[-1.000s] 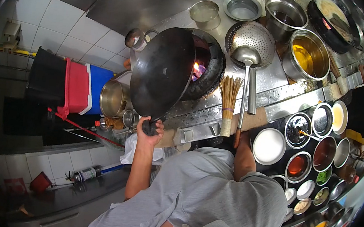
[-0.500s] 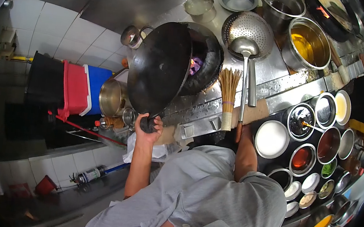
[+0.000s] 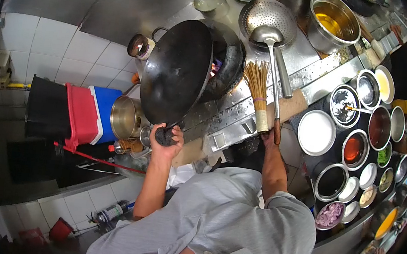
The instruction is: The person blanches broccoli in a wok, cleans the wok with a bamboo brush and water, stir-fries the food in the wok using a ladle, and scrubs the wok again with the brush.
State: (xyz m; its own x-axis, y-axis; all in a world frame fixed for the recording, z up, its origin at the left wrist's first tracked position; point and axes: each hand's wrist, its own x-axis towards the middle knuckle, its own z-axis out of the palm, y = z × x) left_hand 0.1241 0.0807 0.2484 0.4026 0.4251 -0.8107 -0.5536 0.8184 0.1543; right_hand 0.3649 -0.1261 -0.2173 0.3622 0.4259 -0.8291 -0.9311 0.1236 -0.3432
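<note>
A black wok (image 3: 177, 69) is tilted up on its edge beside the lit burner (image 3: 228, 64), its dark inner face showing. My left hand (image 3: 167, 142) is closed around the wok's handle, with a dark bunched cloth in the grip. My right hand (image 3: 268, 138) is at the counter's front edge, beside the ends of a ladle (image 3: 275, 80) and a bamboo wok brush (image 3: 257, 85). Its fingers are mostly hidden behind the two handles, so any grip is unclear. The ladle's bowl rests on a perforated strainer (image 3: 264, 16).
A pot of yellow oil (image 3: 334, 19) stands behind the counter edge. To the right are several seasoning containers, including a white bowl (image 3: 317, 133), red liquid (image 3: 355, 149) and sliced onion (image 3: 330, 215). Stacked bins (image 3: 82, 115) and a steel pot (image 3: 123, 117) stand at left.
My right hand has come up from below the counter edge to the ladle and brush handles. My left hand still holds the tilted wok. The whole view has shifted slightly.
</note>
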